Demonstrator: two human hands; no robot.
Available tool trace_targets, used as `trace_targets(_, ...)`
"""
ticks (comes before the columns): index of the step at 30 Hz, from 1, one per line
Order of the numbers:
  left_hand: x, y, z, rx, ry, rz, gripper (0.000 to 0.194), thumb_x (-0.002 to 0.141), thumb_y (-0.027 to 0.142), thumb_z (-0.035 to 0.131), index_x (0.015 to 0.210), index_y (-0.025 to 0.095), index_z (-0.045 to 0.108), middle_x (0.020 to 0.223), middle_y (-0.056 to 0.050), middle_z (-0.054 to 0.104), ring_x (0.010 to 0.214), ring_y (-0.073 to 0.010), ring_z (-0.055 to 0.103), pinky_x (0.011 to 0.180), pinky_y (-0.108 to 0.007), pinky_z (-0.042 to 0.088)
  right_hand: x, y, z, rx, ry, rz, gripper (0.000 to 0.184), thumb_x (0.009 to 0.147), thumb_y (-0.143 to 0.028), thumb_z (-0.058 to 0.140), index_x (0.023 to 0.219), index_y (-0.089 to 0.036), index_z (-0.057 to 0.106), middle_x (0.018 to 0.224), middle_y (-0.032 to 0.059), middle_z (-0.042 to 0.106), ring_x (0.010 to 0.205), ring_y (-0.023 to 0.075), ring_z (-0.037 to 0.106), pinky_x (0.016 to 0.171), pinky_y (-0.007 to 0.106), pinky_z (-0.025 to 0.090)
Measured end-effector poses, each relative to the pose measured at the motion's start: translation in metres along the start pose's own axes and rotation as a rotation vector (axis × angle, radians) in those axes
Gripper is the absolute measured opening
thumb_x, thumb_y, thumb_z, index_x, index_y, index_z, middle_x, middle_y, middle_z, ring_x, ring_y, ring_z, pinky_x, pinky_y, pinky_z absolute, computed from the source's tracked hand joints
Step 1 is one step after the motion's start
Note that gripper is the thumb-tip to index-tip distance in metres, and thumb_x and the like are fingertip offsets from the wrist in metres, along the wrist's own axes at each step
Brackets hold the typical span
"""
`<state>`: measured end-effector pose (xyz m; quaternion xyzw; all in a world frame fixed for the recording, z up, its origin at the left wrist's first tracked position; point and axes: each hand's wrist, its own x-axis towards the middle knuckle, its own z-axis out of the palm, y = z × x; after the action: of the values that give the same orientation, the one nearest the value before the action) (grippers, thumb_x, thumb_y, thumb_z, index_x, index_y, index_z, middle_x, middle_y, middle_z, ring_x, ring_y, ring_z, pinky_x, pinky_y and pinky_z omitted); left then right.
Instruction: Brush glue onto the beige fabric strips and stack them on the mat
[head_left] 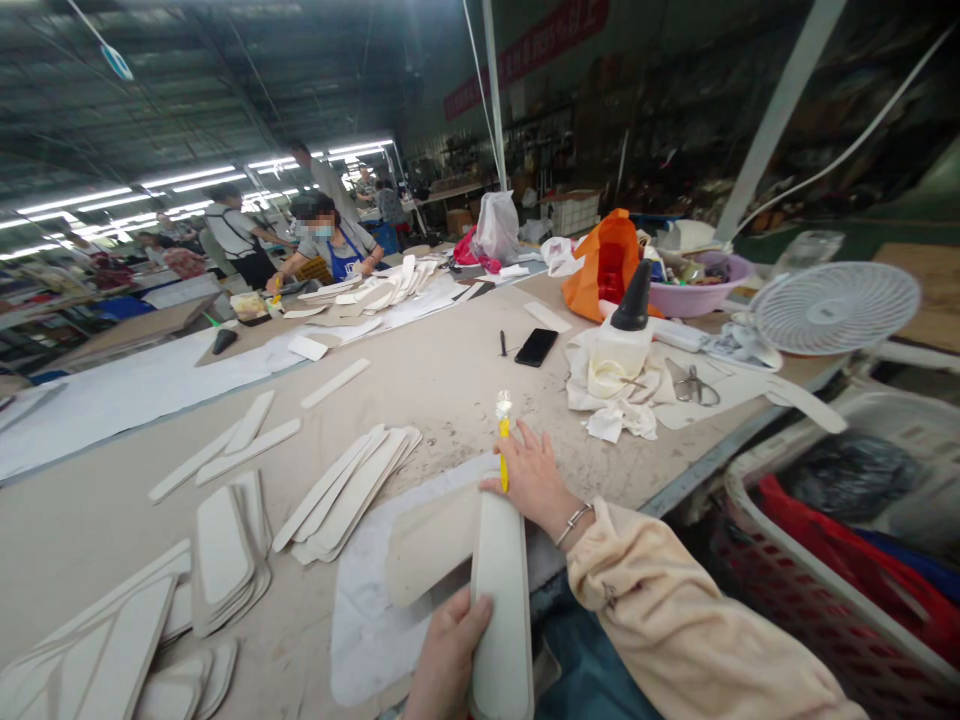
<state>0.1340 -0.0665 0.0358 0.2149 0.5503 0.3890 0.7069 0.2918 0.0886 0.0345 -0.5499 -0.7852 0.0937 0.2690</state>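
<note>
My left hand (448, 655) grips the near end of a long white padded strip (501, 600), thumb on top. My right hand (534, 475) rests on the strip's far end, with a yellow-handled glue brush (503, 440) held between its fingers, bristles pointing up. Under the strip lies a beige backing piece (427, 540) on a white sheet (367, 610). A fanned stack of white strips (349, 490) lies just left of my hands.
More stacked strips (225, 550) lie at the left. A glue bottle with a black nozzle (626, 335), rags, scissors (694, 385) and a phone (536, 346) sit ahead. A small fan (836, 305) and red basket (840, 560) stand at the right. Other people work at the far end.
</note>
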Motion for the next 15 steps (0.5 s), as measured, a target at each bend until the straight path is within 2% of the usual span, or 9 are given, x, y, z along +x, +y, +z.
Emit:
trace_targets(4,-0.003,0.003,0.001,-0.008,-0.025,-0.012,0.046,0.072,0.047,0.075,0.099,0.011,0.070,0.072,-0.009,0.073,0.059,-0.0191,0.066,0.053,-0.026,0.047,0.017,0.011,-0.004,-0.046,0.034,0.081,0.030,0.081,-0.038,0.071,0.103,-0.020,0.059,0.120,0.0148,0.062,0.137,0.0419,0.029,0.105,0.071,0.016)
trace_targets(7,-0.005,0.004,0.001,-0.029,-0.035,-0.034,0.043,0.073,0.045,0.075,0.098,0.010,0.069,0.070,-0.008,0.073,0.052,-0.0162,0.062,0.051,-0.026,0.047,0.014,0.010,-0.013,-0.032,0.081,0.064,0.022,0.085,-0.032,0.066,0.101,-0.020,0.058,0.118,0.0146,0.063,0.138,0.0406,0.028,0.105,0.069,0.018)
trace_targets(11,-0.005,0.003,0.004,-0.112,-0.010,-0.029,0.040,0.072,0.041,0.075,0.095,0.009,0.068,0.069,-0.008,0.073,0.051,-0.0146,0.061,0.051,-0.024,0.046,-0.018,-0.009,-0.026,0.037,0.114,-0.085,0.017,0.089,-0.033,0.058,0.102,-0.021,0.055,0.114,0.0121,0.064,0.141,0.0349,0.026,0.109,0.063,0.020)
trace_targets(15,-0.006,0.005,0.013,-0.192,0.007,-0.011,0.038,0.072,0.039,0.076,0.095,0.009,0.068,0.071,-0.008,0.073,0.054,-0.0147,0.062,0.052,-0.023,0.045,-0.066,-0.032,-0.031,0.066,0.018,-0.192,0.013,0.089,-0.030,0.058,0.098,-0.022,0.054,0.115,0.0116,0.064,0.142,0.0343,0.025,0.109,0.063,0.022)
